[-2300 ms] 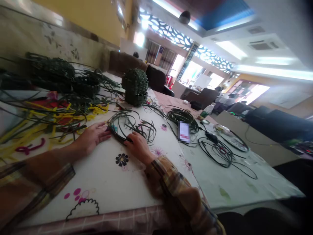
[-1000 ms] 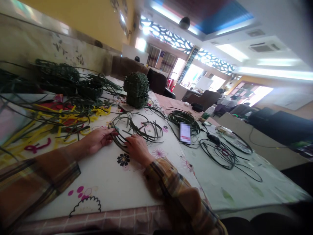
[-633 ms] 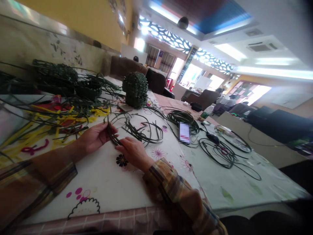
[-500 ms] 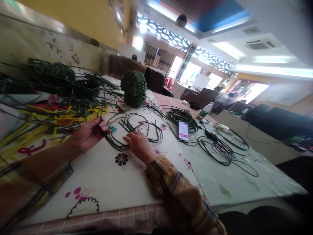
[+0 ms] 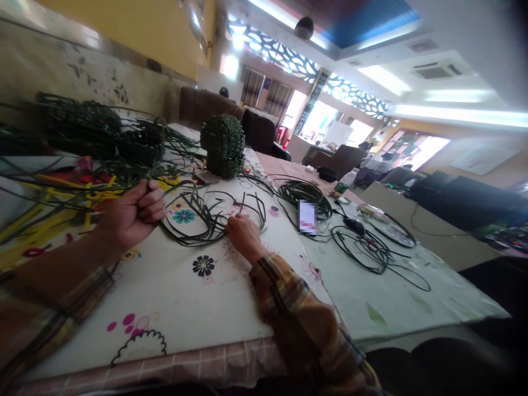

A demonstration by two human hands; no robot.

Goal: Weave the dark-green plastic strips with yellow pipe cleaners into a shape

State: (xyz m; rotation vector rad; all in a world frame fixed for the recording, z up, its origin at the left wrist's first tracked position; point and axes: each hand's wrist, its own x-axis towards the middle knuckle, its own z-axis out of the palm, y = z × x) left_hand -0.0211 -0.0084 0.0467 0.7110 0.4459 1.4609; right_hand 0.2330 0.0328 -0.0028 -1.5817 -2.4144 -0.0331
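A loose bundle of dark green weaving strips (image 5: 187, 241) lies in open loops on the white flowered tablecloth (image 5: 173, 308). My left hand (image 5: 130, 214) is closed, with thumb and fingers pinching a green strip just left of the loops. My right hand (image 5: 245, 237) rests at the bundle's right side, its fingers drawn together on the strips; its fingertips are partly hidden. Behind the loops stands a rounded dark green woven piece (image 5: 223, 146), upright and apart from both hands.
Yellow strips (image 5: 88, 220) and more dark green woven work (image 5: 78, 124) crowd the left. To the right lie a thick green coil (image 5: 299, 192), a phone (image 5: 307, 216), a thinner coil (image 5: 363, 256) and a plastic bottle (image 5: 346, 181). Chairs stand beyond.
My left hand has moved left and slightly up with the strip. My right hand has shifted a little right, and the strip loops between the hands have spread.
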